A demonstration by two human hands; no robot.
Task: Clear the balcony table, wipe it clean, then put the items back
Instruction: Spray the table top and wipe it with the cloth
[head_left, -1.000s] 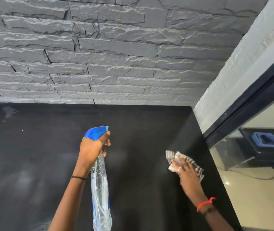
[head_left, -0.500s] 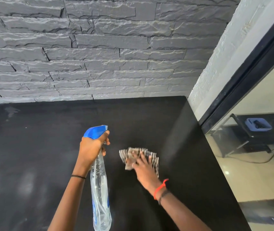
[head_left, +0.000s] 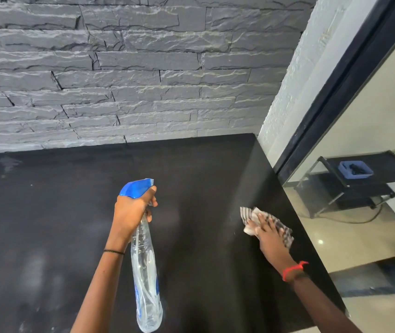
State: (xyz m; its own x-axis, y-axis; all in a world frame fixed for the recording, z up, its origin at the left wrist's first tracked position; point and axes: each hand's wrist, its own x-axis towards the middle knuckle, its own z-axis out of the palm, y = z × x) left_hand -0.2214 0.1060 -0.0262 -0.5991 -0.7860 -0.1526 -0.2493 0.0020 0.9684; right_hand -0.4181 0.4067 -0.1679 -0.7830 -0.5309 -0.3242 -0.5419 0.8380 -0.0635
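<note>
Black matte tabletop (head_left: 71,224), wipe step. R hand (head_left: 269,237), fingers flat, presses checked cloth (head_left: 245,213) nr right edge; L hand (head_left: 131,210), well apart, grips clear spray bottle w/ blue trigger (head_left: 146,272) over centre. Best: overlapping strokes toward hazy left patches (head_left: 33,267).

I have the left hand (head_left: 131,210) curled round the neck of the spray bottle (head_left: 146,272), forearm angled up. Off to its right, my right hand (head_left: 269,236) lies flat, fingers straight, pressing the cloth (head_left: 249,217), arm stretched forward
</note>
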